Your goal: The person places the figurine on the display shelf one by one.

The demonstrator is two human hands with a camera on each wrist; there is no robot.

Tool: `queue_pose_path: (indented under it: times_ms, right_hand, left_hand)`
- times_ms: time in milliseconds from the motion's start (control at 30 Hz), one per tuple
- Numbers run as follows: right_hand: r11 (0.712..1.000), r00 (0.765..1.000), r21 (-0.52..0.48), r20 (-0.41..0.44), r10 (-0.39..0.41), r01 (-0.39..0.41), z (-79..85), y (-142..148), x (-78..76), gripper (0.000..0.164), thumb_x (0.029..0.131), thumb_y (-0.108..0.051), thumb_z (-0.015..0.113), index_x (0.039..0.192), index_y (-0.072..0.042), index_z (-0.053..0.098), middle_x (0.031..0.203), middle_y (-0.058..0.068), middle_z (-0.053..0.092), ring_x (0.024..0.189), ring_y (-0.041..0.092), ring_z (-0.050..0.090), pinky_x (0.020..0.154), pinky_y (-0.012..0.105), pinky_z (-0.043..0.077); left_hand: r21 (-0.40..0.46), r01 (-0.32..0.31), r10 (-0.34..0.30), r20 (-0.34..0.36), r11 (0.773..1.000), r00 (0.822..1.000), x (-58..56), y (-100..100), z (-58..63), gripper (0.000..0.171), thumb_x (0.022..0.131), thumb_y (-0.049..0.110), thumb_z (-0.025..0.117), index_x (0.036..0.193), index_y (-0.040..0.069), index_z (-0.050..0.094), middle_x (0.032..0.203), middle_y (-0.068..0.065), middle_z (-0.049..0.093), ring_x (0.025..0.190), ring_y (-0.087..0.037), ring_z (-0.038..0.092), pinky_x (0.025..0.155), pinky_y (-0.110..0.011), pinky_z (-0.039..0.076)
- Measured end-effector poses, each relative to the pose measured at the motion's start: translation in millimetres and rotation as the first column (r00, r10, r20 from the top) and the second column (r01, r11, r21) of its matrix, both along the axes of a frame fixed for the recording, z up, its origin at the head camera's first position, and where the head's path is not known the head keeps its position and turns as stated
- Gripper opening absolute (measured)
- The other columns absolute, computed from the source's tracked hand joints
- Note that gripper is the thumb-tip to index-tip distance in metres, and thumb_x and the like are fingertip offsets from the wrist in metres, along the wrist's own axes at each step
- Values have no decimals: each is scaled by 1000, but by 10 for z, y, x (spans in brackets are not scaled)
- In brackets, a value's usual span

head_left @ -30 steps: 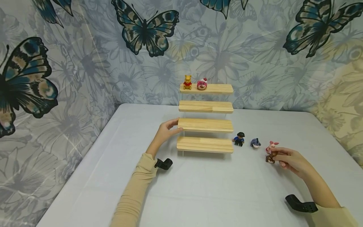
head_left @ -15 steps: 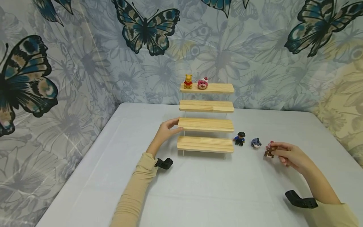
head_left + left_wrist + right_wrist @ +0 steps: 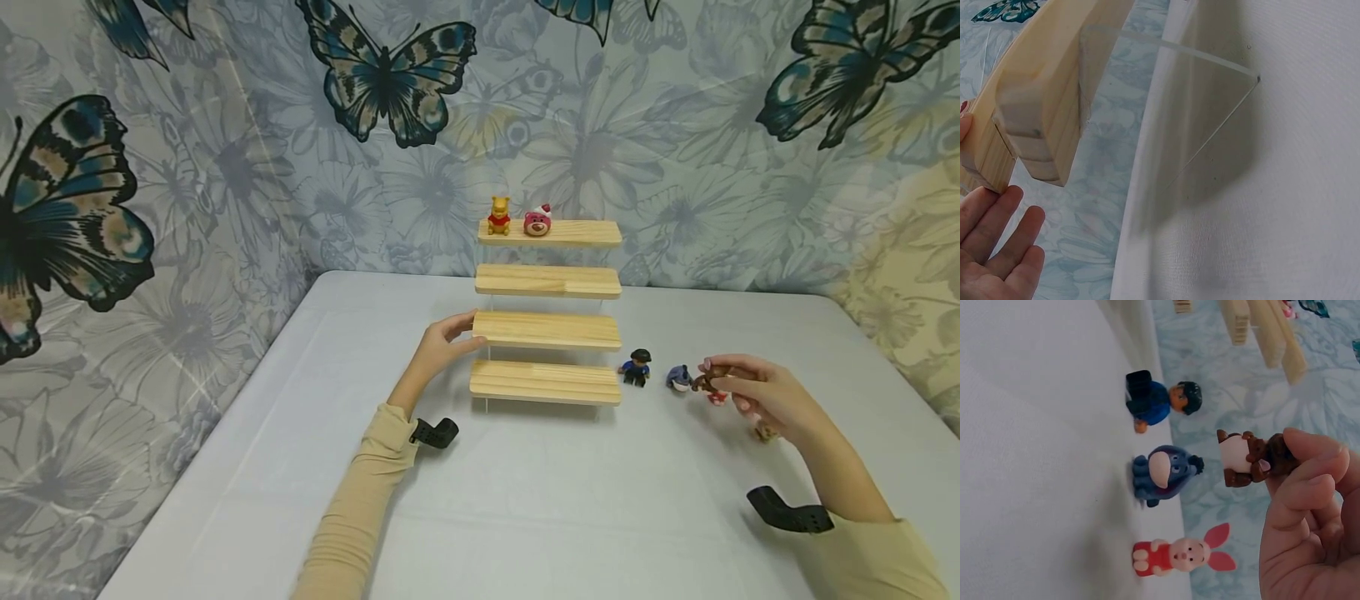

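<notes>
My right hand (image 3: 772,400) pinches a small brown animal figurine (image 3: 1244,457) with a pale belly by its head, off the white table. In the right wrist view it hangs beside a blue donkey figurine (image 3: 1166,472) and a pink piglet figurine (image 3: 1182,555), both on the table. My left hand (image 3: 442,346) grips the left end of a wooden stepped display shelf (image 3: 547,331), thumb on one face and fingers on the other. A yellow bear figurine (image 3: 498,217) and a pink bear figurine (image 3: 537,222) with a red-and-white hat stand on its top board.
A toy figure in blue with a black cap (image 3: 637,367) stands right of the shelf. A tan object (image 3: 765,431), partly hidden, lies below my right hand. Behind the white table (image 3: 525,500) hangs a butterfly-patterned backdrop (image 3: 585,133).
My right hand has lifted the brown figurine and carried it up and left, past the piglet towards the donkey. The tan object has come into view. My left hand keeps its grip on the shelf.
</notes>
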State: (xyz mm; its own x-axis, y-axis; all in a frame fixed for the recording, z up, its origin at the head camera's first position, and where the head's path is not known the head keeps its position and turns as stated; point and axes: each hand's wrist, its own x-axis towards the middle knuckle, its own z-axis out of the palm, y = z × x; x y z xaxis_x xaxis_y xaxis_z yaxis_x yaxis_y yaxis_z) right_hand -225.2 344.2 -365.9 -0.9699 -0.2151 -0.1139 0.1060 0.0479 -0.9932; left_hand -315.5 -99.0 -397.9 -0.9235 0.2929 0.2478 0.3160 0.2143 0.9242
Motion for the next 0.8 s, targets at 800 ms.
queue_pose_path:
  times_ms: [800]
  right_hand:
    - [985,991,163,-129,-30,51,335,-409,-216,25,88,-17,59,113,-24,59,67,0,47,50,10,42,34,27,34]
  left_hand:
    - [7,14,-14,17,1000,1000,8,-6,0,57,81,19,68,131,2,45,122,-12,52,112,-22,47,99,-26,32]
